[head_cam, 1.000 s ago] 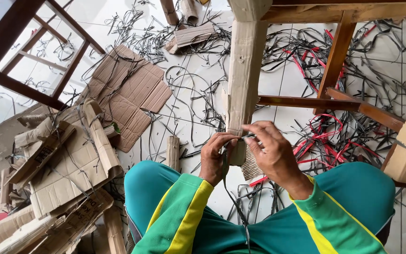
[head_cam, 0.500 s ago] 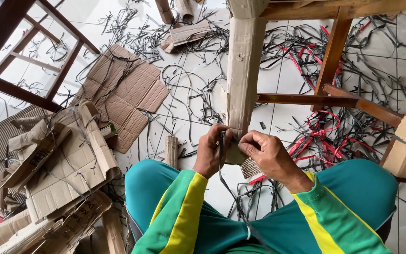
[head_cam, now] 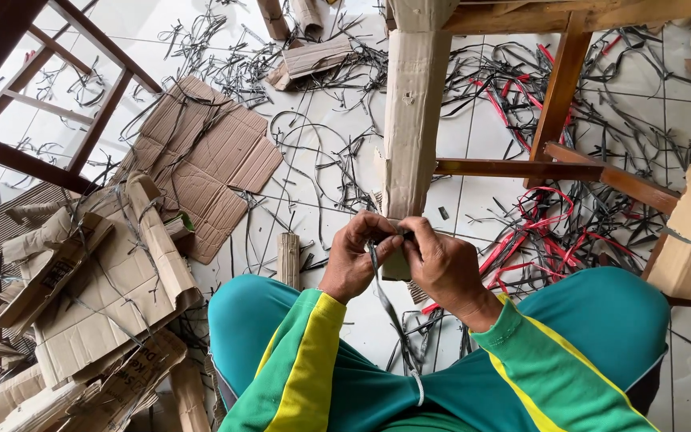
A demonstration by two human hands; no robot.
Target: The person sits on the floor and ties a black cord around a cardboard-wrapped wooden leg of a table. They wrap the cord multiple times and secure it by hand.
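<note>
Seated cross-legged in teal trousers (head_cam: 601,336), green-and-yellow sleeves (head_cam: 297,352) forward. Left hand (head_cam: 357,264) and right hand (head_cam: 441,268) pinched shut together on a grey plastic strap (head_cam: 389,308) at the foot of a cardboard-wrapped furniture leg (head_cam: 413,120). Beyond, on the tiled floor (head_cam: 329,192): cut strap scraps (head_cam: 569,232), flattened cardboard (head_cam: 209,160) leftward.
</note>
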